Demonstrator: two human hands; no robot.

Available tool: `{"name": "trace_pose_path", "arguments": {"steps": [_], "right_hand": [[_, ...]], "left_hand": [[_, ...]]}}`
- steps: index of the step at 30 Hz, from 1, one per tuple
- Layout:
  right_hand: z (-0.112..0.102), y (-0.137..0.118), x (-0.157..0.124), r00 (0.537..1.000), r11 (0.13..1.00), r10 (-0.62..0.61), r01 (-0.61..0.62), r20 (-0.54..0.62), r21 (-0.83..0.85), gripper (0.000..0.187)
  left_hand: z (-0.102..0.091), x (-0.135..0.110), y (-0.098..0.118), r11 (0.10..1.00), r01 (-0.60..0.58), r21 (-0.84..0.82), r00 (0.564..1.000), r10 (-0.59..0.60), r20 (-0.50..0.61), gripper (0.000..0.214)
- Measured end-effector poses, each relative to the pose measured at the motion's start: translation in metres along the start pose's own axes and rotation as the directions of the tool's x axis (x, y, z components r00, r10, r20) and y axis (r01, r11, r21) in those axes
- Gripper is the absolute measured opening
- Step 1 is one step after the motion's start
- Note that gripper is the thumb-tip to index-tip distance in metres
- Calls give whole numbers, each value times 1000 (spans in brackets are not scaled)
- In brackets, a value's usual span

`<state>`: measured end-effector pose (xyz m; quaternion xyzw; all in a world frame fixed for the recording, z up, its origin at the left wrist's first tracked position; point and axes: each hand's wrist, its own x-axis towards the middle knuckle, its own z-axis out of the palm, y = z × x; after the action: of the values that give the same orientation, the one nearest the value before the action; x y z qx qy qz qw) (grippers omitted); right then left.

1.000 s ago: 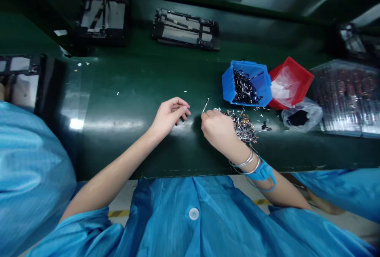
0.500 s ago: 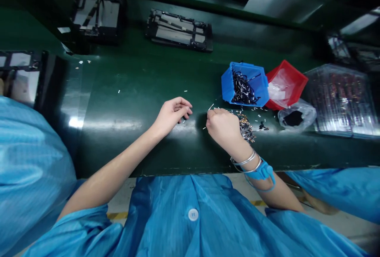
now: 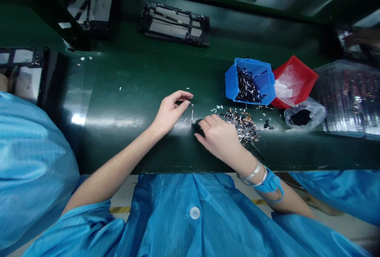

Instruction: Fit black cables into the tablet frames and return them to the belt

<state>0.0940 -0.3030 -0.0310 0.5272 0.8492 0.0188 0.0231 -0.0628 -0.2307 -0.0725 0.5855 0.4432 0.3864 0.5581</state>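
Near the desk's front edge (image 3: 184, 172), the left hand (image 3: 170, 112) is curling beside a metal pin (image 3: 192, 111), the right hand (image 3: 218, 140) beside a terminal heap (image 3: 242, 126), their grips unclear.

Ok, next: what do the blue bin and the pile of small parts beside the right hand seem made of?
The blue bin looks like moulded plastic, semi-gloss, with smooth walls and even colour. The pile of small parts seems mostly metal, from silver and brass glints; its dark bits may be plastic, too small to tell.
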Motion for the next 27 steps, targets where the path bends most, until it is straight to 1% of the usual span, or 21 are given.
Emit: {"name": "trace_pose_path", "arguments": {"steps": [2, 3, 5, 6, 7, 9, 11, 12, 14, 15, 16, 18, 19, 20, 21, 23, 24, 25, 26, 27], "right_hand": [[3, -9, 11, 991, 999, 40, -36, 129, -38, 13], [3, -11, 15, 984, 998, 47, -38, 172, -52, 16], [2, -11, 19, 980, 998, 25, -12, 199, -66, 18], [1, -8, 18, 984, 998, 0, 13, 178, -69, 18], [0, -4, 16, 991, 997, -35, 45, 132, -70, 18], [-4, 6, 8, 991, 989, -129, 127, -19, -77, 19], [-10, 18, -2, 960, 975, -219, 208, -174, -80, 21], [-13, 23, -7, 942, 968, -250, 239, -226, -76, 22], [-19, 34, -14, 914, 959, -282, 278, -291, -55, 23], [-21, 39, -15, 906, 958, -283, 284, -315, -44, 22], [-23, 44, -16, 898, 958, -280, 286, -341, -33, 21], [-23, 51, -16, 880, 962, -259, 273, -397, -22, 18], [-22, 52, -16, 870, 967, -238, 255, -431, -19, 17], [-20, 52, -15, 857, 974, -205, 226, -472, -14, 16], [-19, 50, -14, 838, 983, -160, 186, -522, -3, 16], [-14, 41, -12, 774, 993, -60, 109, -630, 39, 15], [-12, 35, -12, 742, 994, -19, 88, -670, 68, 15], [-10, 29, -12, 722, 992, 10, 79, -692, 96, 14], [-7, 23, -11, 716, 990, 29, 75, -698, 118, 12], [-4, 18, -10, 724, 989, 45, 67, -688, 135, 9]], "left_hand": [[-2, 1, 2, 1000, -9, 27, 1000, 9, -6, 21], [-3, 1, 3, 998, -21, 54, 1000, 22, -5, 22], [-5, 1, 4, 989, -65, 132, 998, 66, 1, 25], [-6, 1, 5, 980, -93, 175, 996, 94, 7, 26], [-6, 0, 5, 970, -121, 213, 993, 120, 19, 26], [-7, -1, 6, 955, -160, 250, 987, 147, 70, 26], [-7, -2, 8, 955, -178, 238, 977, 143, 158, 25], [-7, -3, 10, 957, -187, 222, 968, 140, 208, 24], [-6, -4, 13, 966, -186, 178, 941, 124, 314, 23], [-5, -5, 15, 977, -159, 142, 922, 95, 376, 24], [-4, -5, 16, 989, -107, 101, 895, 52, 444, 25], [-2, -6, 17, 999, 45, 19, 827, -48, 560, 28], [0, -7, 17, 993, 116, -19, 803, -83, 590, 29], [2, -7, 16, 984, 167, -55, 796, -102, 596, 28], [4, -7, 14, 977, 196, -90, 810, -109, 576, 27], [10, -8, 10, 963, 216, -159, 860, -111, 498, 26], [13, -9, 8, 958, 217, -189, 882, -110, 457, 27], [16, -10, 7, 953, 216, -214, 899, -109, 423, 27], [19, -12, 6, 949, 209, -237, 913, -102, 396, 28], [21, -13, 6, 946, 198, -257, 923, -92, 374, 29]]}}
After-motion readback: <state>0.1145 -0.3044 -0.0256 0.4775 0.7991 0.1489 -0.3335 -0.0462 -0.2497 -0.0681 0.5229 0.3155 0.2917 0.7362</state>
